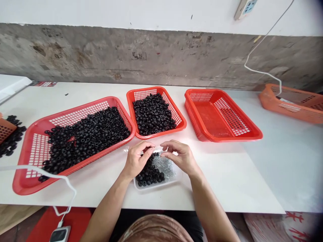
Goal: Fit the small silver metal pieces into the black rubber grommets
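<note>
- The left hand (137,158) was over the tray (148,188), thumb and forefinger brought nearly together; I cannot tell whether a small piece sat between them.
- The right hand (182,158) was close by, fingers curled, a narrow gap between thumb and forefinger.
- In the tray, below both hands, black rings (149,177) lay to the left and silver bits (165,167) to the right.
- Behind it on the table (222,174) were the middle basket (180,125) and left basket (32,130), both holding black rings.
- The right basket (207,116) stood apart from the middle one.
</note>
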Demonstrator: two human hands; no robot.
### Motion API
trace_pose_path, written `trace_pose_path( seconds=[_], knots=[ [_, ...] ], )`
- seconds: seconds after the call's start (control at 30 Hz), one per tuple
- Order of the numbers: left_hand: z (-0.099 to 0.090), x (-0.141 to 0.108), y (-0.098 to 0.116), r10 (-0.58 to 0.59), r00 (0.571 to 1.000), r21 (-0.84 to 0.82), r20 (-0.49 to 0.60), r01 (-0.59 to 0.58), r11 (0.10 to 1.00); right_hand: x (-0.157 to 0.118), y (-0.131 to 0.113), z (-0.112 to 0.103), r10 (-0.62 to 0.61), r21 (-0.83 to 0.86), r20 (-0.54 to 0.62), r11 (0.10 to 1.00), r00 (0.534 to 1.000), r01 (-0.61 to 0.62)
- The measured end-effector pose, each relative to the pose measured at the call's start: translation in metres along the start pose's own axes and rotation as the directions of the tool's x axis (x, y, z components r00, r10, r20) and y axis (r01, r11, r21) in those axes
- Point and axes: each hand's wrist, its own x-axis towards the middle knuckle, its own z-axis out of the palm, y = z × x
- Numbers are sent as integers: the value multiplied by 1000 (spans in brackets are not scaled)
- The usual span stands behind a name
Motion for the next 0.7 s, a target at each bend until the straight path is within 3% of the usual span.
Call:
trace_pose_path(
  seconds=[0.13,0.23,0.3,0.4,0.5,0.7],
  knots=[
    [2,-1,3,-51,998,-65,25,52,997,-1,-6,12,-191,-147,-26,972,981,185],
    [3,-1,2,-178,982,-194,60,186,963,-2,-8,17,-210,-187,-44,962,977,198],
    [3,0,1,-297,946,-357,131,324,876,-2,-8,18,-176,-191,-61,968,983,161],
    [2,1,-1,-421,877,-562,232,474,678,-2,-8,18,-90,-181,-109,981,990,69],
    [1,2,-2,-475,842,-643,256,515,566,-2,-7,18,-52,-174,-145,984,988,26],
    [1,4,1,-495,836,-671,239,510,538,-1,-6,22,-87,-177,-105,982,991,68]
  ],
)
